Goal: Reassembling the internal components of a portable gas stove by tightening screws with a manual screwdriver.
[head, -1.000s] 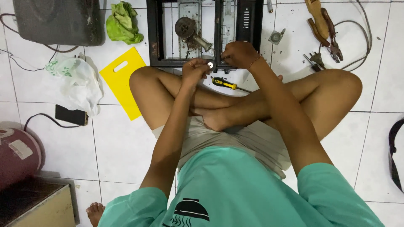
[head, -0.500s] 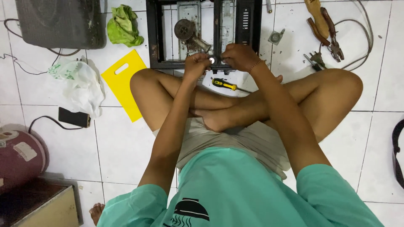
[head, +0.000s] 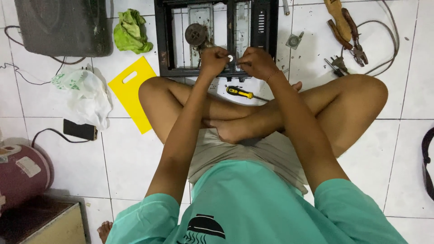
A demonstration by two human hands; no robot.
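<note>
Where the person sits: while cross-legged on the white tiled floor (head: 131,158), both arms reach forward over the knees to the near edge of a black metal appliance frame (head: 163,40).
Left hand: the left hand (head: 213,61) is curled at the frame's front rail, thumb and forefinger pinched narrow on a small round silvery piece (head: 230,58).
Right hand: the right hand (head: 257,62) sits just beside it, fingers bunched tight and closing in on that same piece; from here I can't tell for certain whether it grips the piece or something finer.
The piece: it sits between the two hands, right over the frame's front rail, near the round burner part (head: 196,34) inside the frame.
Near edge: a screwdriver with a yellow and black handle (head: 240,93) lies on the tiles between the frame and the shins, well within reach.
Left side: a yellow cutting board (head: 131,90) lies flat against the left knee, a white plastic bag (head: 88,95) and a dark phone (head: 79,129) beyond it, a green rag (head: 132,32) and a grey cover (head: 63,27) further up.
Right side: pliers (head: 355,43), a plug (head: 335,67) and a loop of cable (head: 389,45) lie past the right knee, with bare tile between them and the frame.
Corner: a maroon pot (head: 20,174) stands near the left, its cord trailing across the tiles.
</note>
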